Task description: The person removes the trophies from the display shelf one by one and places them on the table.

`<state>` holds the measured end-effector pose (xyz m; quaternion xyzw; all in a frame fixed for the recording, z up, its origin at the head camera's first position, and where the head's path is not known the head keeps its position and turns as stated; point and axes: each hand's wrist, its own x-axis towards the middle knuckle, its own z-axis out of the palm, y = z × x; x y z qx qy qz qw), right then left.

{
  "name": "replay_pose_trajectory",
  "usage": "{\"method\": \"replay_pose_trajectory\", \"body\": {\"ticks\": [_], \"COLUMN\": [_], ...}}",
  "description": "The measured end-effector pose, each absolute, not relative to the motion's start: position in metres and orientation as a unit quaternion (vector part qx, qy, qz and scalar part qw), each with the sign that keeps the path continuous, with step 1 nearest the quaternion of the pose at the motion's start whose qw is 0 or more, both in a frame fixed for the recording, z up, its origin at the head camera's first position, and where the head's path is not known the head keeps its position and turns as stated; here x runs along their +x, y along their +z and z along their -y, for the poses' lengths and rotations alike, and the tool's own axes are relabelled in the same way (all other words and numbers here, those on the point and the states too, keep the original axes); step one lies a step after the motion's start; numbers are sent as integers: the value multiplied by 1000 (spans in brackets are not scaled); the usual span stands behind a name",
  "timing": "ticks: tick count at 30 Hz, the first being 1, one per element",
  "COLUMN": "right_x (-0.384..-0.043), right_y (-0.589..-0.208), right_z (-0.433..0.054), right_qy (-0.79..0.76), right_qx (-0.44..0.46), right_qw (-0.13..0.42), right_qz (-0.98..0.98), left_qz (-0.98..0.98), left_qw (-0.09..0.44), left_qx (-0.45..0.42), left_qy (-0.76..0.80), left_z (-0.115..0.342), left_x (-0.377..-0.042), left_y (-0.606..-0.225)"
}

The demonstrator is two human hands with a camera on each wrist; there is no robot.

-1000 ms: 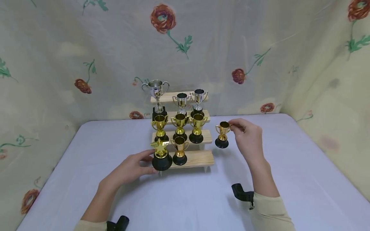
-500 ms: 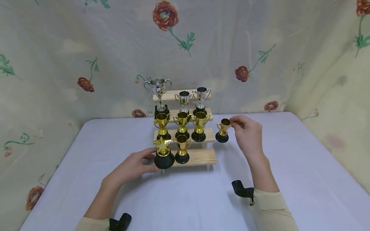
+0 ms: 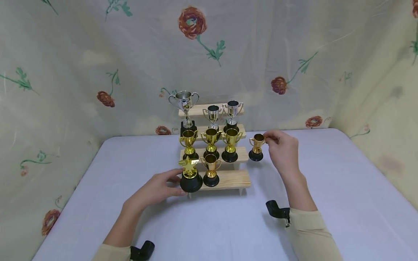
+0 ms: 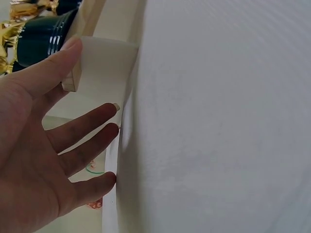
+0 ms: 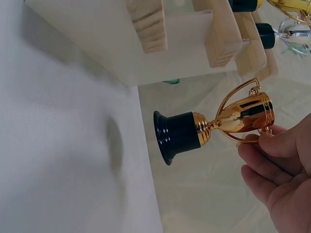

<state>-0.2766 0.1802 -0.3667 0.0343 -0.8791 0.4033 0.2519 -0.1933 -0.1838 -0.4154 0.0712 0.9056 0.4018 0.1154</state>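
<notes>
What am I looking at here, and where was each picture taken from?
No machine is doing this: a person works barehanded. The wide picture is taken from the person's head, looking down; the two close ones from each wrist. On the white-covered table sits a stepped stand bearing eight trophies, gold ones in front, silver ones behind. The left hand holds the stand's lower left end. The right hand pinches a small gold cup by its handle, above the table.

A gold, black-based trophy cup (image 5: 238, 119) hung nearly upright by one handle from the right hand (image 3: 283, 149), beside the tiered wooden stand (image 3: 236, 178) the left hand (image 3: 160, 187) touched.
</notes>
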Motion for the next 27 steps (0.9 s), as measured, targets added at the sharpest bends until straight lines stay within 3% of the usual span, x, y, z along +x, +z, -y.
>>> {"method": "replay_pose_trajectory", "body": {"ticks": [27], "right_x": [-287], "right_y": [-386], "right_z": [-175], "right_qy": [384], "right_qx": [34], "right_qw": [175], "right_qz": [906], "left_qz": [-911], "left_qw": [117], "left_qx": [61], "left_qy": [391], "left_z": [181], "left_x": [-191], "left_y": [-411]}}
